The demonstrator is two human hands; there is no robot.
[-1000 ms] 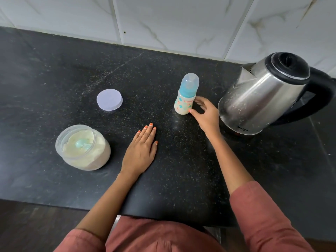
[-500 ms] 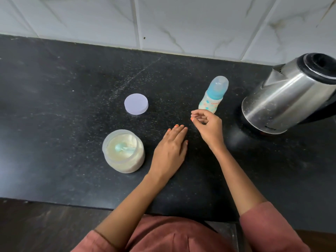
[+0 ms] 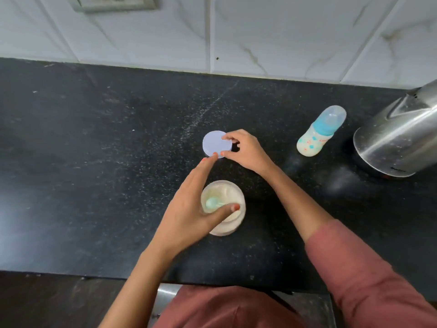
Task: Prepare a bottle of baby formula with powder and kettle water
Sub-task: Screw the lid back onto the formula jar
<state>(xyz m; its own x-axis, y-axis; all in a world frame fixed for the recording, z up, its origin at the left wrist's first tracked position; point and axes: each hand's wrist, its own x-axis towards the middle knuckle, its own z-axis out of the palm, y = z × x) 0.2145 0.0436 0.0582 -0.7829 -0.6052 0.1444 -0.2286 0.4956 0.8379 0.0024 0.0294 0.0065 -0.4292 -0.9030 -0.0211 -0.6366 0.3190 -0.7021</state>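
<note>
An open clear jar of pale formula powder (image 3: pixel 230 227) stands on the black counter (image 3: pixel 94 162), with a light green scoop (image 3: pixel 212 203) lying in the powder. My left hand (image 3: pixel 189 207) is over the jar's left side, fingers stretched out and thumb across its mouth, holding nothing. Just behind the jar lies the round lavender lid (image 3: pixel 214 144). My right hand (image 3: pixel 246 150) pinches the lid's right edge between thumb and fingertips. The capped baby bottle (image 3: pixel 319 132), filled with milky liquid, stands to the right, untouched.
A steel kettle (image 3: pixel 397 143) sits at the far right, partly cut off by the frame. White tiles and a wall socket (image 3: pixel 113 3) back the counter. The counter's front edge (image 3: pixel 71 274) runs close to my body.
My right hand left the bottle, crossed left and took hold of the lid. My left hand lifted off the counter and moved over the jar. The view shifted left.
</note>
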